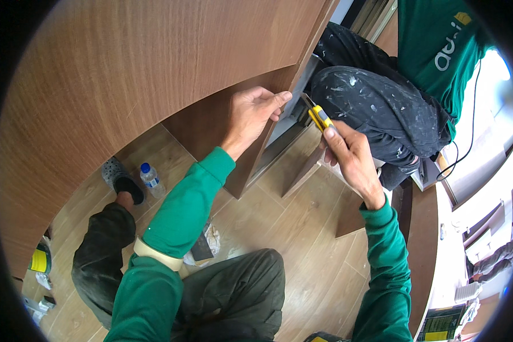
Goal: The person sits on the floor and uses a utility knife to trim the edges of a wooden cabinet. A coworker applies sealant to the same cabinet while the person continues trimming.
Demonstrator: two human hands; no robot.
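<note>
My right hand (353,157) grips a yellow and grey utility knife (322,117), its blade out and pointing up and left. Just left of the blade, with a gap between, my left hand (253,117) is closed in a pinch, thumb against forefinger. Whatever lies between those fingertips, if anything, is too small to make out. Behind the left hand stands the brown edge of a wood-grain cabinet panel (202,122). A cream ring like a roll of tape (158,254) sits around my left forearm.
Close on the right, a co-worker in paint-spotted dark trousers (359,94) crouches. A large wood-grain panel (154,51) fills the upper left. On the wooden floor (313,256) stands a water bottle (151,179) with a blue cap. A wooden stool (308,171) is beneath my right hand.
</note>
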